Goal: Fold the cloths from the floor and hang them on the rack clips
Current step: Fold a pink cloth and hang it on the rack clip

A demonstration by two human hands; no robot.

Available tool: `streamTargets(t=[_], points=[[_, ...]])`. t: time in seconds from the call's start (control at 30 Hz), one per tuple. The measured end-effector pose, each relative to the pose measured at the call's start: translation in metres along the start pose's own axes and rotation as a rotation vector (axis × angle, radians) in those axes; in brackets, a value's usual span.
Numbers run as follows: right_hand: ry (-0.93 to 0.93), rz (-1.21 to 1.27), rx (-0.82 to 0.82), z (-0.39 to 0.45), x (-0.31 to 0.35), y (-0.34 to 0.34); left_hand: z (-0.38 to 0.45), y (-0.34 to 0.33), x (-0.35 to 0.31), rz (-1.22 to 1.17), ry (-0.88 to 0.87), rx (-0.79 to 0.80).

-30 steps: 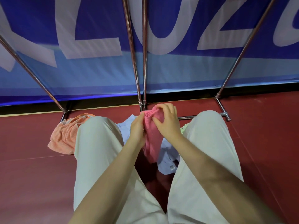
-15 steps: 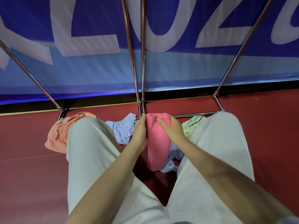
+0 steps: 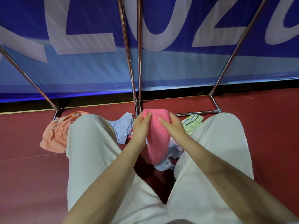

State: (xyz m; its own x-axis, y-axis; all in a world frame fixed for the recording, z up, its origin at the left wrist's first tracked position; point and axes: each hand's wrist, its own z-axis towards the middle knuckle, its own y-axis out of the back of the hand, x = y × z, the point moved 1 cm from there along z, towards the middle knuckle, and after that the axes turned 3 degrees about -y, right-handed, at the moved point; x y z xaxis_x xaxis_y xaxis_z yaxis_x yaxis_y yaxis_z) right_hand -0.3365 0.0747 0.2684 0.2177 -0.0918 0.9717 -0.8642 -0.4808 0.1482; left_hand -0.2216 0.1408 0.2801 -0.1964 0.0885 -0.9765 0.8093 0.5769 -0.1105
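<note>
Here I see my left hand (image 3: 140, 126) and right hand (image 3: 174, 126) pinching the top edge of a folded pink terry cloth (image 3: 157, 138), which hangs between my knees. Below it lie a crumpled pale blue cloth (image 3: 123, 129), an orange one (image 3: 55, 135) and a green striped one (image 3: 192, 124) on the dark red floor (image 3: 267, 120), before the steel rack legs (image 3: 129, 62) and blue banner (image 3: 178, 70).
</note>
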Motion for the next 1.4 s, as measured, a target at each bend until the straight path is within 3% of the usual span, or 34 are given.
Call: streamTargets(t=[0.23, 0.53, 0.7, 0.83, 1.13, 1.4], points=[[-0.068, -0.145, 0.162, 0.002, 0.003, -0.009, 0.008, 0.015, -0.017, -0.023, -0.096, -0.045], [-0.172, -0.394, 0.235, 0.004, -0.018, -0.045, 0.023, 0.028, -0.051, -0.299, -0.090, -0.238], [-0.141, -0.471, 0.157, 0.011, -0.013, -0.046, 0.021, 0.037, -0.058, -0.377, -0.071, -0.313], [-0.085, -0.387, 0.174, 0.012, -0.001, -0.042, 0.021, 0.047, -0.062, -0.428, -0.062, -0.357], [-0.210, -0.033, 0.292, 0.005, 0.006, -0.020, 0.023, 0.062, -0.065, -0.381, -0.005, -0.425], [-0.035, -0.191, 0.211, 0.027, 0.048, 0.013, 0.044, 0.041, -0.108, -0.302, -0.046, -0.405]])
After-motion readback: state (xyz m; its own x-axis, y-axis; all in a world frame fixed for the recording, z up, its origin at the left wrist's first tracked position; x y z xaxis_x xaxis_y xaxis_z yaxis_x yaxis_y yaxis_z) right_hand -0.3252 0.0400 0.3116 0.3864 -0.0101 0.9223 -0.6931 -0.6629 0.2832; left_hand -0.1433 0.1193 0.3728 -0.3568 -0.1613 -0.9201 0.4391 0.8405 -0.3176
